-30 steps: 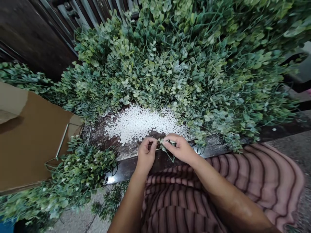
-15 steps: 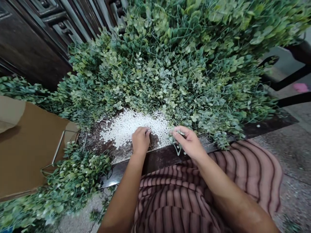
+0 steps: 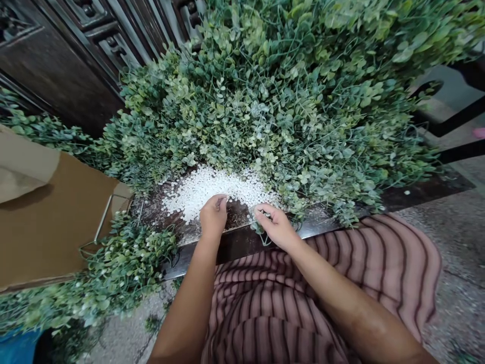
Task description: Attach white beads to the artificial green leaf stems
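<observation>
My left hand (image 3: 213,217) is closed in a pinch at the near edge of a spread of small white beads (image 3: 206,184). Whatever lies between its thumb and finger is too small to make out. To its right, my right hand (image 3: 278,227) grips a sprig of artificial greenery (image 3: 257,225) between thumb and fingers, its stem hanging over the front edge of the dark wooden bench (image 3: 238,245). The two hands are apart. Behind the beads rises a large heap of artificial greenery (image 3: 273,111).
An open cardboard box (image 3: 76,212) stands at the left, with a bent metal wire (image 3: 104,217) at its side. More sprigs (image 3: 140,253) with white beads on them lie beside it. Dark carved wood (image 3: 68,65) is at the back left, and something blue (image 3: 18,346) shows at the lower left.
My right hand has moved left with the sprig, nearer the left hand. My left hand has shifted slightly left, still pinched. The camera view has turned a little.
</observation>
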`<action>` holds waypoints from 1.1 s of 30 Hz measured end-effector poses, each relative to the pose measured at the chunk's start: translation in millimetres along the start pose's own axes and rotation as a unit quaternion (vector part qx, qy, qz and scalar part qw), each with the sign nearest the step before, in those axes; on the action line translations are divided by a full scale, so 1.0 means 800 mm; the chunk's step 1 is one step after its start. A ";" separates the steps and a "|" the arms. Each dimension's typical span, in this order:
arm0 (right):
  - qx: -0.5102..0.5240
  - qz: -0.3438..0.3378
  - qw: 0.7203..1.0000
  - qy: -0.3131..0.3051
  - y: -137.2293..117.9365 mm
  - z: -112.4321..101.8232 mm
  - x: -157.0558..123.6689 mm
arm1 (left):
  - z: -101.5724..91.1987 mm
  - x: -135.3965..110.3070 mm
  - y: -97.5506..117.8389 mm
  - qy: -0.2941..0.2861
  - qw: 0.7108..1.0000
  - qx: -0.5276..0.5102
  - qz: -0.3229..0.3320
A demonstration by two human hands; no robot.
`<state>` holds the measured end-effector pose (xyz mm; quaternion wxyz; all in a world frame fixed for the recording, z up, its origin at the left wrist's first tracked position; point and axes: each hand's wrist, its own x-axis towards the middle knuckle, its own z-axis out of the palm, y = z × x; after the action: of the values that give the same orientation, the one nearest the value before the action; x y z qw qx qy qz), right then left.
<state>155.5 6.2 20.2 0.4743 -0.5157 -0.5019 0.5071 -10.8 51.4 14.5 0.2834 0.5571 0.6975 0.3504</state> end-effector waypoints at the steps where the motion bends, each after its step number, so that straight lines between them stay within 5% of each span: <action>1: 0.001 0.001 1.000 -0.002 0.001 0.001 0.000 | 0.000 -0.001 -0.001 -0.002 0.999 -0.033 -0.019; 5: -0.002 0.015 1.000 -0.019 0.002 0.005 -0.002 | 0.001 -0.003 0.001 -0.020 0.986 -0.144 -0.083; 13: 0.008 0.049 0.999 -0.004 0.006 0.012 -0.001 | 0.005 0.000 0.004 0.008 0.984 -0.150 -0.090; 21: 0.022 0.018 1.000 0.000 0.014 0.017 0.000 | -0.003 -0.041 0.025 -0.097 0.940 -0.294 -0.145; 26: 0.016 -0.014 1.000 -0.021 0.013 0.016 -0.005 | 0.001 -0.065 0.026 -0.101 0.921 -0.336 -0.169; 33: -0.024 -0.058 0.998 -0.022 0.012 0.017 -0.011 | 0.003 -0.070 0.022 -0.092 0.930 -0.319 -0.154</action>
<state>142.5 -3.0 10.8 0.4793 -0.4854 -0.5535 0.4777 13.6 -0.3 27.5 0.5600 0.3525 0.5969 0.4536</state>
